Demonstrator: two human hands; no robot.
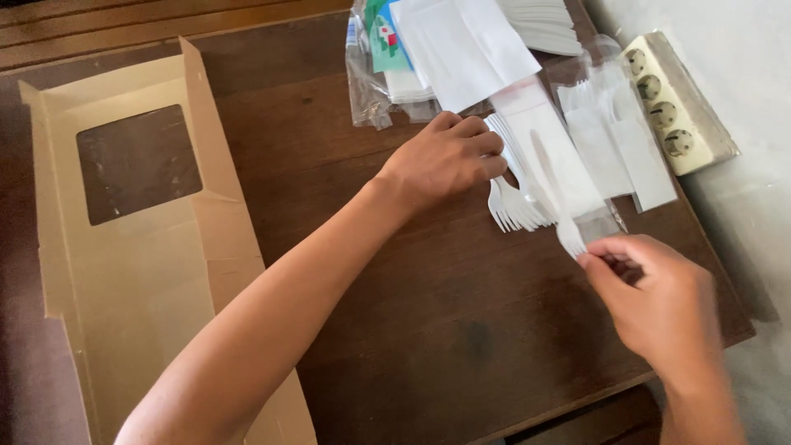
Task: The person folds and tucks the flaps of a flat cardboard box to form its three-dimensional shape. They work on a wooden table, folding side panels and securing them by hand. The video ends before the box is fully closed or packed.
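Note:
My left hand (449,156) is closed around a bundle of white plastic forks (517,206), their tines fanning out toward me on the dark wooden table (428,330). My right hand (663,301) pinches the open end of a narrow clear sleeve (554,152) with a single white fork (568,235) at its mouth. The sleeve lies between the two hands and holds a white napkin.
A flat unfolded cardboard box (140,272) with a clear window lies at the left. Plastic bags with white napkins and paper (445,49) sit at the table's far edge. More filled clear sleeves (618,136) lie at the right, beside a white power strip (680,103).

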